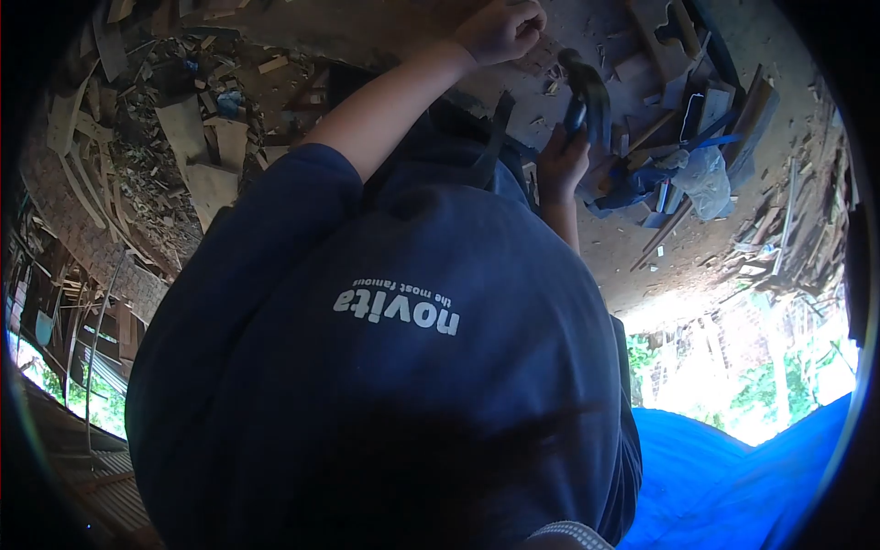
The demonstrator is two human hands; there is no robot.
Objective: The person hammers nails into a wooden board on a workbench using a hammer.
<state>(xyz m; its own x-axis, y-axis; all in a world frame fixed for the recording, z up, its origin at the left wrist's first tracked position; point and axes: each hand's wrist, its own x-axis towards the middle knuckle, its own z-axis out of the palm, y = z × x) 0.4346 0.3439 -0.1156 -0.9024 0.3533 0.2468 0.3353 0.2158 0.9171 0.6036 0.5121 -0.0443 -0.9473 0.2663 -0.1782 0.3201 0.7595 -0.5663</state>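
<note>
My left hand is at the top centre, its fingers curled together. Anything pinched in them is too small or hidden to make out. To the right and nearer my body, my right hand is closed around a hammer. Its dark, curved head points up and away from me, and a shiny part shows just above my fingers. The two hands are apart. My dark shirt with white lettering fills the middle and hides much of the area before me.
Wood offcuts and shavings litter the left side. Right of my hands lie wooden pieces, a clear plastic bag and dark blue plastic on the dirt floor. A blue tarp hangs at the lower right.
</note>
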